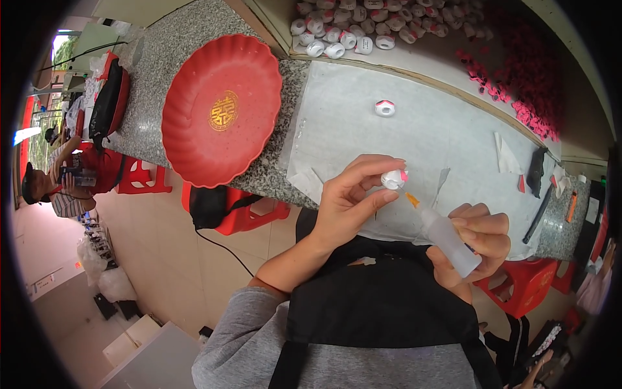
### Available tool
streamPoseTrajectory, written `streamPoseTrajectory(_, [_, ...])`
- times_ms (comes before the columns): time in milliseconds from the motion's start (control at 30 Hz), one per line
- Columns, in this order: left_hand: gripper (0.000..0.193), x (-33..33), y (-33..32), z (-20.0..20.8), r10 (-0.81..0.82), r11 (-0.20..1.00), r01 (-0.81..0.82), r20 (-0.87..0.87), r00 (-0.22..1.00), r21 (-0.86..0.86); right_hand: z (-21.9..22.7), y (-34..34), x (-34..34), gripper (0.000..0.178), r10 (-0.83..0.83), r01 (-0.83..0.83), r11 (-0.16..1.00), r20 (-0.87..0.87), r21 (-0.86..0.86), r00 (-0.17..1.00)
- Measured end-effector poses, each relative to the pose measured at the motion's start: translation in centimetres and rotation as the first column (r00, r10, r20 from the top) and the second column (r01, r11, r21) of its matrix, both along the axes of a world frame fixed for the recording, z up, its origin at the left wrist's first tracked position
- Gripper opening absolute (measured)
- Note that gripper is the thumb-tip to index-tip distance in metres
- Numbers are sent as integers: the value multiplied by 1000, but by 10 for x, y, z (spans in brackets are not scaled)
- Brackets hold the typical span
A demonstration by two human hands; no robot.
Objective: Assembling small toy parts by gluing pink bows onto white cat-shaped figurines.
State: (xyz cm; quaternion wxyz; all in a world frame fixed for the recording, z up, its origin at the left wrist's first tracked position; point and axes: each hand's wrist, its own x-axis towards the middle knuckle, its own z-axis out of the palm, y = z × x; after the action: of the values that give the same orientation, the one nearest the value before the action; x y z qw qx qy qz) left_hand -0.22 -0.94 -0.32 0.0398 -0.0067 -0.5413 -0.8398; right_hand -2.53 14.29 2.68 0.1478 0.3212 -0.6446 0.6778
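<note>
Between the fingertips of my left hand [353,198] is a small round white piece with a pink patch [393,179]. My right hand [479,240] is closed around a translucent squeeze bottle [451,241], tilted so its orange nozzle [412,200] points up toward the white piece. The nozzle tip is very close to the piece; whether they touch I cannot tell. A similar white piece with a red-pink top [385,108] lies by itself on the pale sheet [350,136] beyond my hands.
At the left on the speckled counter stands a big red scalloped dish [188,110]. Many white pieces [363,44] and small pink parts [534,120] fill the shelf behind. A black strip [537,223] and an orange tool [571,207] lie right. Another person [48,185] sits far left.
</note>
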Motion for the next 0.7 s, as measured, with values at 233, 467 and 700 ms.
streamPoseTrajectory(233, [37, -2, -5, 1, 18, 973, -52, 148, 989, 224, 3, 13, -14, 36, -88, 92, 995, 149, -22, 985])
streamPoseTrajectory(467, [37, -3, -25, -1, 126, 939, -164, 141, 982, 304, 1, 45, -103, 26, -98, -44, 953, 441, 301, 892])
streamPoseTrajectory(700, [37, -1, -23, 1, 124, 943, -158, 132, 983, 293, -26, 32, -197, 21, -233, 290, 496, -196, 818, 952])
